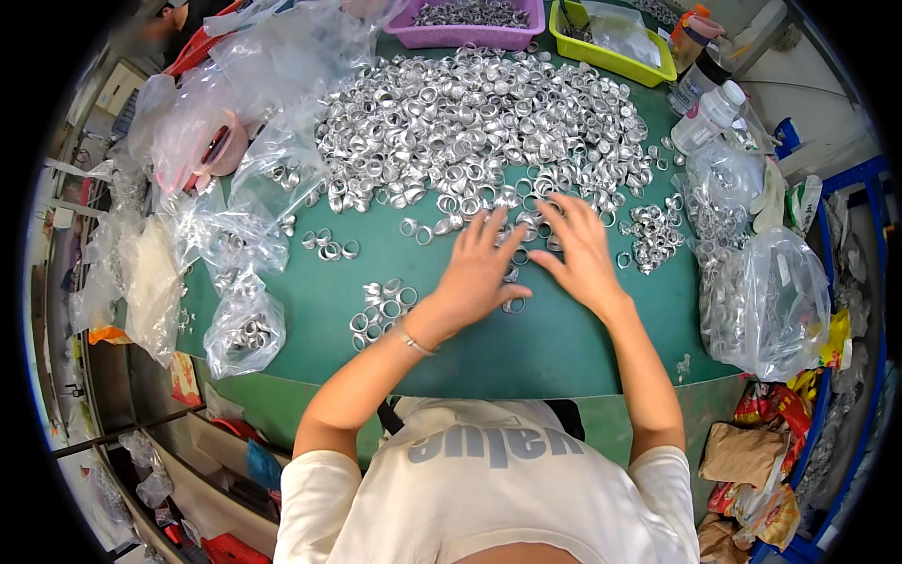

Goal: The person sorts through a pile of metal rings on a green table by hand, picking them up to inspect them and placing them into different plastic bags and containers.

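A broad heap of silver metal rings [479, 117] spreads over the green tabletop [554, 348]. At the heap's near edge my left hand [473, 271] lies with its fingers stretched forward and apart among loose rings. Beside it, my right hand [584, 252] reaches in too, fingers spread and thumb pointing left. A few rings show between the two hands; whether any fingertip presses on one is hard to tell. Left of my left forearm sits a small cluster of rings [381, 312], with another little group [331, 247] farther off. A denser cluster [655, 237] lies right of my right hand.
Clear plastic bags of rings stand at the left [246, 329] and right [766, 301]. Along the back are a purple basket [465, 38] of rings and a yellow-green tray [615, 58]. A white bottle [709, 117] stands at the right. Another person [188, 23] shows at the far left.
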A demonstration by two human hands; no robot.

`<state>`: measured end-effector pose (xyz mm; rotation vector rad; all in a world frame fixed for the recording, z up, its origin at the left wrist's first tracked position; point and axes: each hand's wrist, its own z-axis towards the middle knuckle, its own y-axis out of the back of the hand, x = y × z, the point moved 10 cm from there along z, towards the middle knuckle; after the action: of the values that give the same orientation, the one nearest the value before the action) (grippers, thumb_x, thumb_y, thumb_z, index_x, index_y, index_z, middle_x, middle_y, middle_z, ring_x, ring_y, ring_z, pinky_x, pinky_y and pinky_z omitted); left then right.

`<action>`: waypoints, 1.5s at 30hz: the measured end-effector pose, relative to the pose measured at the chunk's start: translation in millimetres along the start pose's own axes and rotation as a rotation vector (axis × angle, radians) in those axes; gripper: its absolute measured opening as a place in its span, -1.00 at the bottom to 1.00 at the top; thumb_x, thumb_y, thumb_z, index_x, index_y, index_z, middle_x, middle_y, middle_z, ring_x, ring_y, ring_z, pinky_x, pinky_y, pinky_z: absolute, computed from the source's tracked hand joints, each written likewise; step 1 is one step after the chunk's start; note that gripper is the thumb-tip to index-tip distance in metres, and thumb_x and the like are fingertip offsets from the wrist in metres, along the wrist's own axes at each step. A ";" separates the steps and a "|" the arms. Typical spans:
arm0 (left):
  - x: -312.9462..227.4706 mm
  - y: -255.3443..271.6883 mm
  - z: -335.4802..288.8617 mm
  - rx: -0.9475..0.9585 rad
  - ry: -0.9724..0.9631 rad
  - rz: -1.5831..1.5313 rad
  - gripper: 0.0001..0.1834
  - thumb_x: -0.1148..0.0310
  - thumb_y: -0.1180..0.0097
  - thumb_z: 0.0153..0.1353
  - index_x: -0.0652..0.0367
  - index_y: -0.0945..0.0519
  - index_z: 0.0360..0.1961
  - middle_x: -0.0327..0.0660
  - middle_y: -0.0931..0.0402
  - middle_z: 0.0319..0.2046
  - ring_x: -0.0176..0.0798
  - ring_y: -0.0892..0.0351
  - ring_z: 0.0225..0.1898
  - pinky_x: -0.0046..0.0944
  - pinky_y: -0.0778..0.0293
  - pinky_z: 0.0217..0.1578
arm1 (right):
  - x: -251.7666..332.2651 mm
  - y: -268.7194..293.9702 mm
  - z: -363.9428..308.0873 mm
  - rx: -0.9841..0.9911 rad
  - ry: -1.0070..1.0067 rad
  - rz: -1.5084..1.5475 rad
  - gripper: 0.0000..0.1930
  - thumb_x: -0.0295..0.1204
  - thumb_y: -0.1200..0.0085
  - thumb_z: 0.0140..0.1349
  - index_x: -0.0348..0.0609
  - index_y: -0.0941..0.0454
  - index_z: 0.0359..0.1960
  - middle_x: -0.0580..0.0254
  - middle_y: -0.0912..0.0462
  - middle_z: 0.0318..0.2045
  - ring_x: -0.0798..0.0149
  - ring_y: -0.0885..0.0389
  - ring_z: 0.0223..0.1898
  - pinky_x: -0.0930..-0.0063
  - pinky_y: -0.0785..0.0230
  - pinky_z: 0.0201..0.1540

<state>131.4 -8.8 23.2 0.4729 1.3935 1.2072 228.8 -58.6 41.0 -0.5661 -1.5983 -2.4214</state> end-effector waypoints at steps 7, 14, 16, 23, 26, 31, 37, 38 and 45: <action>14.0 -19.7 -12.9 0.135 0.017 0.179 -0.35 0.44 -0.17 0.05 0.22 -0.26 0.21 -0.09 -0.06 0.33 0.18 0.00 0.34 0.16 -0.10 0.23 | 4.3 -34.0 -31.1 0.271 0.039 -0.077 -0.41 -0.34 -0.22 0.05 0.01 -0.36 0.18 0.17 -0.26 0.24 -0.02 -0.09 0.33 -0.07 0.07 0.33; 21.2 -7.0 -8.1 0.067 0.078 0.131 -0.43 0.59 -0.06 0.03 0.24 -0.32 0.14 -0.08 -0.15 0.28 0.15 -0.18 0.22 0.01 -0.26 0.10 | -2.4 9.7 -67.4 0.182 0.035 0.026 -0.71 -0.44 -0.21 0.05 -0.07 -0.57 -0.13 0.28 -0.42 0.15 0.04 -0.20 0.29 0.02 0.01 0.30; 21.0 1.0 -11.5 0.032 0.098 0.153 -0.43 0.58 -0.08 0.03 0.24 -0.32 0.15 -0.08 -0.17 0.26 0.13 -0.21 0.19 -0.01 -0.28 0.06 | -10.0 23.4 -68.7 0.067 -0.033 0.166 -0.87 -0.53 -0.22 0.02 -0.17 -0.61 -0.35 0.28 -0.54 0.02 0.05 -0.33 0.18 0.15 -0.09 0.23; -5.7 7.7 -35.2 -0.039 0.186 -0.059 -0.34 0.48 -0.24 0.00 0.27 -0.29 0.17 0.00 -0.27 0.08 0.10 -0.31 0.04 -0.06 -0.30 -0.01 | -2.7 28.0 -36.4 0.042 -0.134 0.185 -0.65 -0.65 -0.15 -0.04 -0.20 -0.53 -0.13 0.16 -0.50 0.03 0.07 -0.38 0.04 0.24 -0.21 0.07; -6.0 -6.9 -37.4 -0.034 0.237 -0.059 -0.29 0.48 -0.28 -0.04 0.32 -0.27 0.17 0.02 -0.28 0.02 0.08 -0.33 -0.03 -0.08 -0.33 -0.04 | 10.3 0.3 -36.8 0.118 0.043 -0.088 -0.64 -0.61 -0.13 -0.02 -0.19 -0.52 -0.11 0.19 -0.49 -0.01 0.08 -0.38 0.03 0.23 -0.20 0.05; -0.9 -18.8 -39.4 -0.035 0.216 -0.086 -0.27 0.46 -0.29 -0.05 0.33 -0.26 0.18 0.00 -0.29 0.02 0.05 -0.33 -0.02 -0.13 -0.35 -0.05 | 12.5 1.6 -46.9 0.069 0.088 -0.109 -0.79 -0.57 -0.15 0.01 -0.17 -0.58 -0.26 0.24 -0.53 -0.12 0.13 -0.42 -0.06 0.22 -0.21 0.01; -3.7 2.2 -51.5 -0.149 0.263 -0.102 -0.34 0.50 -0.28 -0.04 0.32 -0.31 0.13 0.01 -0.32 -0.02 0.04 -0.34 -0.04 -0.13 -0.35 -0.05 | -11.2 14.7 -76.6 -0.097 -0.144 0.187 -0.84 -0.62 -0.20 -0.05 -0.18 -0.59 -0.38 0.21 -0.51 -0.23 0.14 -0.47 -0.25 0.34 -0.35 -0.25; -1.8 3.6 -55.4 -0.139 0.301 -0.088 -0.36 0.51 -0.28 -0.03 0.32 -0.32 0.11 0.02 -0.33 -0.04 0.04 -0.35 -0.04 -0.12 -0.34 -0.03 | -2.1 11.4 -80.1 -0.064 -0.089 0.206 -0.80 -0.64 -0.20 -0.06 -0.19 -0.57 -0.34 0.19 -0.50 -0.26 0.13 -0.47 -0.30 0.36 -0.37 -0.32; 11.6 -15.1 -78.4 -0.137 0.316 -0.268 -0.43 0.61 -0.24 -0.04 0.23 -0.37 0.05 -0.07 -0.40 -0.22 -0.04 -0.44 -0.19 -0.17 -0.41 -0.17 | 5.1 10.9 -87.5 -0.016 -0.203 0.067 -0.68 -0.50 -0.24 -0.01 -0.22 -0.49 -0.19 0.13 -0.47 -0.28 0.07 -0.45 -0.23 0.27 -0.34 -0.20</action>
<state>63.4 -34.8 -11.5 -0.0049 1.5700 1.1794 209.6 -142.8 21.9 -0.8784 -1.6070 -2.3950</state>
